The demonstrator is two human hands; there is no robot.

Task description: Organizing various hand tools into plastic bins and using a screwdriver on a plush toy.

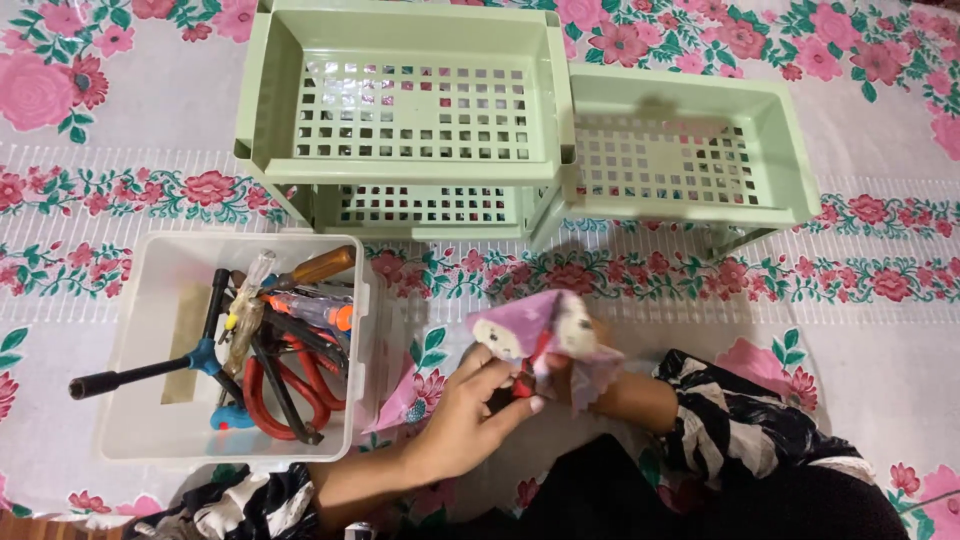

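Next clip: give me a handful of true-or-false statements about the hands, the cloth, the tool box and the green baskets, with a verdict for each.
1. Both hands are on the pink cloth. True: the left hand grips it from below and the right hand is mostly wrapped in it.
2. The white box holds only folded cloths. False: it holds tools, among them red-handled pliers and a wooden-handled screwdriver.
3. The green baskets have nothing in them. True.
4. The white box lies to the right of the hands. False: it lies to their left.
5. The surface is covered by a floral sheet. True.
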